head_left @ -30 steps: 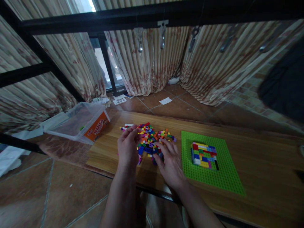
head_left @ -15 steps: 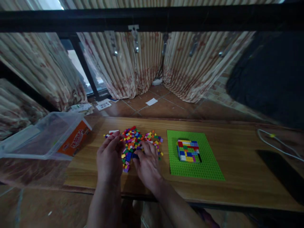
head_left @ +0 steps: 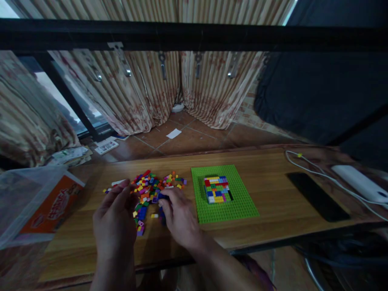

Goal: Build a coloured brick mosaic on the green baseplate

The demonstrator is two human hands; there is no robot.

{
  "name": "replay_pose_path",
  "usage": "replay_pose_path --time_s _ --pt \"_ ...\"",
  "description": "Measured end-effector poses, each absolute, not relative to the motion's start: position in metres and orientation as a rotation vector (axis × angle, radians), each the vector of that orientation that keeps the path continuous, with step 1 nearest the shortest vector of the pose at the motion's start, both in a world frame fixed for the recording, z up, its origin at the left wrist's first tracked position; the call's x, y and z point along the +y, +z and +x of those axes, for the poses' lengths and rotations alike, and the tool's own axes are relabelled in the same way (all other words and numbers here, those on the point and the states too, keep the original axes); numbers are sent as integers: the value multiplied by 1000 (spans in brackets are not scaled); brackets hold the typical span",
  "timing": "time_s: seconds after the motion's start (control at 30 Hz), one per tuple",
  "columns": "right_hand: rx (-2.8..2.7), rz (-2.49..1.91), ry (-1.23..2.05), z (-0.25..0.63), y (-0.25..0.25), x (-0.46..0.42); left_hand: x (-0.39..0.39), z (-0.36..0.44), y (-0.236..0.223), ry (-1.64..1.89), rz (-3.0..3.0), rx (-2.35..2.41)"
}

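A pile of small coloured bricks [head_left: 151, 186] lies on the wooden tabletop [head_left: 273, 173]. My left hand [head_left: 113, 216] hovers at the pile's left edge with its back towards me, fingers loosely stretched, and nothing shows in it. My right hand [head_left: 179, 216] rests at the pile's near right side, with fingers curled in a pinch on a dark blue brick [head_left: 163, 197]. To the right of the pile lies a green baseplate [head_left: 239, 204]. It carries a low block of many-coloured bricks [head_left: 216, 188].
A clear plastic box with an orange label [head_left: 33, 202] lies at the left edge. A black phone [head_left: 317, 197], a white power bank [head_left: 359, 182] and its white cable [head_left: 303, 162] sit at the right. A black metal bar [head_left: 194, 35] crosses overhead, with curtains and tiled floor behind.
The view has swung right, bringing the phone and power bank into sight. My right hand's fingers went from spread over the pile to pinched on a dark blue brick. My left hand stays beside the pile.
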State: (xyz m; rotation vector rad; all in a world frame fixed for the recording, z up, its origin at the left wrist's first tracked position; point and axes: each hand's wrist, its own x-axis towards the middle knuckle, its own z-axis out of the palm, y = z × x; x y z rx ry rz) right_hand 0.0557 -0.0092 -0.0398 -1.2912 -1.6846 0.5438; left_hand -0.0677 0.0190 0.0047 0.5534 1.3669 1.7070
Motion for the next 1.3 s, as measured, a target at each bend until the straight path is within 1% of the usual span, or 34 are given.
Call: replay_pose_path --time_s 0.13,0.27,0.37,0.47,0.57,0.67,0.77,0.9,1.0,1.13,1.3 --pt "-1369 -1249 659 89 -33 -6 14 -39 3 1587 655 1373" --pt "-959 -1210 791 132 -30 0 8 -2 -5 1354 919 1349" --pt "-674 -1152 865 171 -32 2 5 18 -15 1241 1096 1309" --pt "-531 -1089 909 207 -35 -1 3 32 -23 1167 1224 1297" --pt "-520 -1109 904 233 -38 -8 2 43 -26 1116 1338 1324" --pt "-579 -1245 868 249 -41 -15 1 55 -27 1084 1413 1358" --pt "-752 -1452 871 259 -43 -21 0 64 -30 1071 1483 1372" --pt "-1089 -1653 967 266 -44 -27 1 71 -34 1049 1628 1391" --pt "-1222 -1685 1026 267 -42 -27 3 73 -35 1026 1672 1410" --pt "-1244 -1670 1094 266 -42 -22 4 74 -35 994 1666 1410" --pt "-1240 -1650 1067 260 -51 -13 5 73 -38 1008 1695 1393"
